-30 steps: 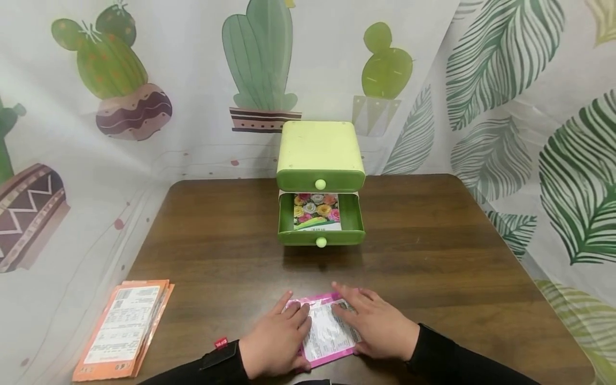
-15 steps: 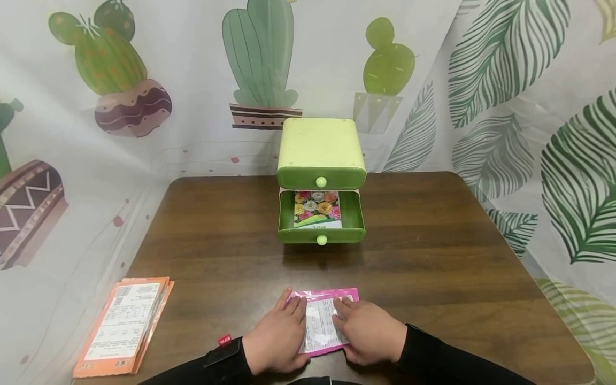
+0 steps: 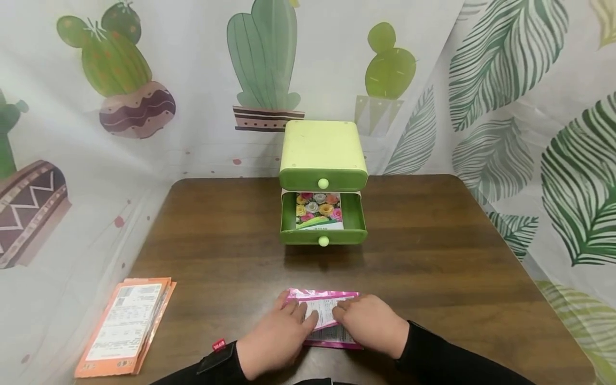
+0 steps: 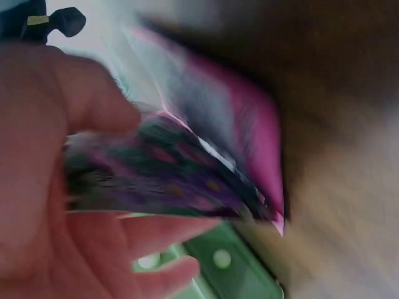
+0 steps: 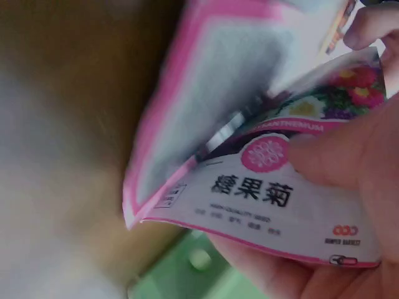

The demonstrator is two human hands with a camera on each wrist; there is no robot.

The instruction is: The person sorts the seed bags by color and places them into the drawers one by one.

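Observation:
Two pink-edged seed packets lie at the near middle of the table, one over the other. The upper seed packet is held between both hands, its near edge raised. Below it shows the lower seed packet, label side up. My left hand pinches the upper packet's left side, thumb over its flower-printed face and fingers behind. At the other side my right hand does the same; the right wrist view shows its thumb on the printed front.
Ahead stands a small green drawer cabinet. Its lower drawer is pulled out, with a flower-printed packet inside. A stack of orange packets lies at the table's left edge. A patterned curtain hangs behind.
The hands first lay flat on the packet, then slid along its sides. Now the upper packet's near edge is lifted and a second packet shows beneath it.

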